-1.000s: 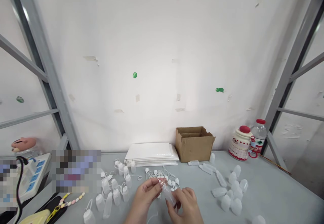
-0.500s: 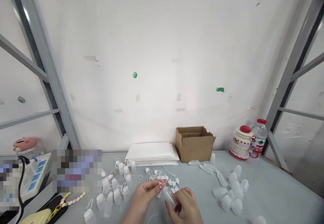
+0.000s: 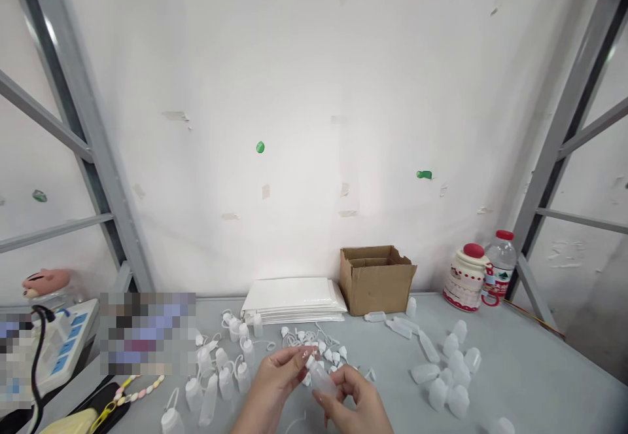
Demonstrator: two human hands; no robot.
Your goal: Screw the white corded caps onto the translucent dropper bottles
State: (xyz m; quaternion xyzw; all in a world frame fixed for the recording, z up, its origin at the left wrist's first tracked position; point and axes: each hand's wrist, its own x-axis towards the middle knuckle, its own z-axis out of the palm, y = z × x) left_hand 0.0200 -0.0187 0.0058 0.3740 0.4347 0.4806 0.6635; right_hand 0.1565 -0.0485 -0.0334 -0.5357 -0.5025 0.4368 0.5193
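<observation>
My right hand (image 3: 356, 402) grips a small translucent plastic bottle (image 3: 321, 378), tilted with its neck toward the upper left. My left hand (image 3: 277, 378) pinches a small white cap (image 3: 309, 359) at the bottle's neck; I cannot tell whether the cap is seated. Just beyond my fingers lies a cluster of loose white caps with loops (image 3: 318, 344). Capped bottles (image 3: 220, 375) lie to the left of my hands. Uncapped bottles (image 3: 449, 372) are scattered to the right.
A stack of white padded envelopes (image 3: 294, 298) and an open cardboard box (image 3: 375, 277) sit at the wall. A red-lidded jar (image 3: 466, 278) and a water bottle (image 3: 500, 260) stand at the far right. A power strip (image 3: 63, 342) and a black phone (image 3: 101, 408) lie on the left.
My right hand has shifted slightly left and turned the bottle, bringing its neck up to the cap in my left fingers. The view has tipped a little.
</observation>
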